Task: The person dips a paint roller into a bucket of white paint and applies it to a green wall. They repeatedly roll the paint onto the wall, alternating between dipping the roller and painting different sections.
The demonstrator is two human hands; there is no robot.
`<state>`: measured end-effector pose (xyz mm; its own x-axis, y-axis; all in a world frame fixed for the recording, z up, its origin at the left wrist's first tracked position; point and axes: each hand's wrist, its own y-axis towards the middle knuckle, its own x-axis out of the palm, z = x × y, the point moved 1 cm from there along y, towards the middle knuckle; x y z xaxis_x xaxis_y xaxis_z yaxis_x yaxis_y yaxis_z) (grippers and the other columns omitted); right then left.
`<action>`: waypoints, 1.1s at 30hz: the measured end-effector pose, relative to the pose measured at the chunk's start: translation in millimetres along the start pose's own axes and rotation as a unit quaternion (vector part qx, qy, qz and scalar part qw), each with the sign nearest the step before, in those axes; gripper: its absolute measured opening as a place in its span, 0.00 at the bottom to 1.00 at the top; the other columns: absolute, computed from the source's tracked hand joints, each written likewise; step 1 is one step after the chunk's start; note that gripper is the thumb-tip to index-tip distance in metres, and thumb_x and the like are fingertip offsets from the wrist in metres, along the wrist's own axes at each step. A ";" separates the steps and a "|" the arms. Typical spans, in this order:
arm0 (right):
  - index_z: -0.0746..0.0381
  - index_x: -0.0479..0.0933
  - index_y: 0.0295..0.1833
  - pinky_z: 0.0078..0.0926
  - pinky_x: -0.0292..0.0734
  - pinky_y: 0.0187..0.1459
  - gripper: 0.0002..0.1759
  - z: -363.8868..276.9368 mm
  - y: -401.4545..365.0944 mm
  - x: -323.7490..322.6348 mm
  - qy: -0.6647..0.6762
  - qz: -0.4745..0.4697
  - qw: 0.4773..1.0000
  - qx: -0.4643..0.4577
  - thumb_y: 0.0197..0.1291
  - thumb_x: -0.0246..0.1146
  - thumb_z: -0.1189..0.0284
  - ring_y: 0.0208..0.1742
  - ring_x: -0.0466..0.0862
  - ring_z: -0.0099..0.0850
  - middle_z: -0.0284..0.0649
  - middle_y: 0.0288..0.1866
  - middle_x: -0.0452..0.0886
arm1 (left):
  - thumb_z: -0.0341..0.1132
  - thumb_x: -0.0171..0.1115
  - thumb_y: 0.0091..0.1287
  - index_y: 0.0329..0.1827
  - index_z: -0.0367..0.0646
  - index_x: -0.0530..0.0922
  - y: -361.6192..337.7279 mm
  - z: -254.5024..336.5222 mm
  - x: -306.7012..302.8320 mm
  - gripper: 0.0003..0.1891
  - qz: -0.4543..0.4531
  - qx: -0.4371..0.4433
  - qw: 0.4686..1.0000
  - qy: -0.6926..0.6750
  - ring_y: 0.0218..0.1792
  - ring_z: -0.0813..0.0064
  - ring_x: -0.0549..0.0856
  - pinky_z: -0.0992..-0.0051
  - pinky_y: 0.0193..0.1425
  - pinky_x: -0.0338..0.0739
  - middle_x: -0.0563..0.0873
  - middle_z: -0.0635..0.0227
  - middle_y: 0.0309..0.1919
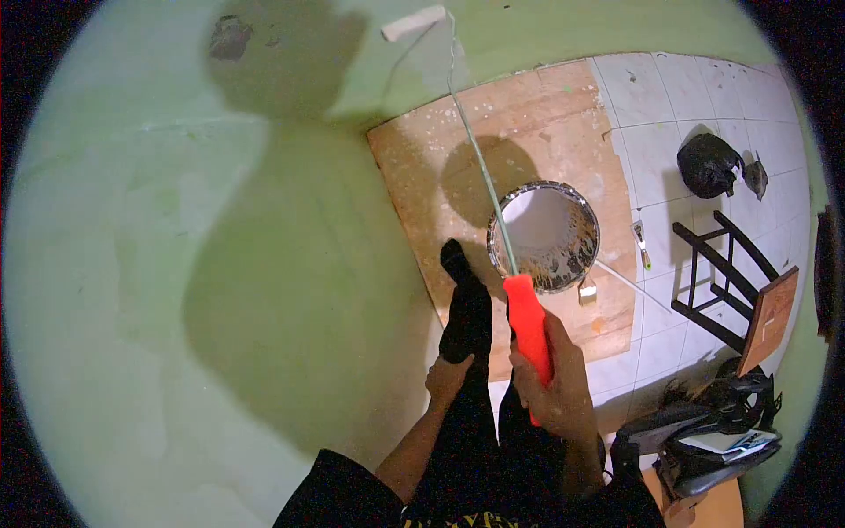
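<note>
Wrapped round the red handle (528, 326) of a paint roller is my right hand (559, 383). The roller's thin metal rod runs up over the bucket, and its whitish roller head (414, 24) is at the green wall (493, 35) at the top. My left hand (449, 378) rests on my black-clad leg near the knee, its fingers partly hidden against the dark cloth. Beneath the rod stands a paint-spattered bucket (576, 242) with pale paint inside. A flat brush (588, 290) lies beside the bucket, and a white stick (634, 286) extends to its right.
A wooden board (563, 97) lies on white floor tiles (651, 158). To the right are a scraper (642, 245), a black bag (707, 165) and a dark stool (768, 321) on its side. Black bags (691, 444) sit at lower right. A green wall (114, 299) fills the left.
</note>
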<state>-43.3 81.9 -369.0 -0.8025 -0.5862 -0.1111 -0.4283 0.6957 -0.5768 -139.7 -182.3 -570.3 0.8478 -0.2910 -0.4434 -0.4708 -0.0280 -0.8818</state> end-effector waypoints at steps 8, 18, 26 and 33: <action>0.70 0.68 0.51 0.21 0.68 0.20 0.19 71.4 121.4 31.2 0.048 0.032 0.998 0.014 0.61 0.57 0.67 0.19 0.73 0.21 0.35 0.23 0.73 | 0.65 0.65 0.46 0.55 0.37 0.74 -11.5 10.8 -7.6 0.43 0.006 -0.030 0.999 0.037 0.53 0.54 0.79 0.58 0.58 0.71 0.80 0.51 0.50; 0.69 0.67 0.55 0.21 0.67 0.19 0.20 24.2 46.9 32.7 0.009 0.032 0.998 -0.061 0.60 0.58 0.70 0.18 0.71 0.20 0.37 0.28 0.72 | 0.64 0.65 0.47 0.55 0.38 0.74 -16.3 10.3 -9.9 0.41 -0.015 -0.032 0.999 -0.008 0.52 0.54 0.79 0.59 0.57 0.71 0.81 0.51 0.49; 0.70 0.65 0.55 0.18 0.66 0.18 0.19 6.4 46.1 53.7 0.135 0.008 0.990 0.038 0.60 0.58 0.73 0.19 0.71 0.19 0.34 0.27 0.71 | 0.66 0.64 0.45 0.53 0.36 0.74 -8.6 4.4 -5.7 0.42 -0.003 -0.024 1.000 0.001 0.51 0.53 0.80 0.59 0.56 0.73 0.81 0.48 0.48; 0.70 0.66 0.54 0.17 0.66 0.18 0.19 3.8 71.2 53.9 0.121 -0.040 0.991 0.051 0.60 0.58 0.72 0.20 0.71 0.19 0.33 0.26 0.71 | 0.65 0.65 0.46 0.53 0.36 0.75 -9.3 -5.6 -0.9 0.42 0.016 -0.023 0.999 -0.019 0.51 0.52 0.80 0.58 0.56 0.73 0.81 0.49 0.48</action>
<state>-115.5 98.2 -419.1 -0.8496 -0.5116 0.1284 -0.4598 0.5991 -0.6554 -137.5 -187.2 -560.8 0.8406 -0.2558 -0.4774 -0.5074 -0.0635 -0.8594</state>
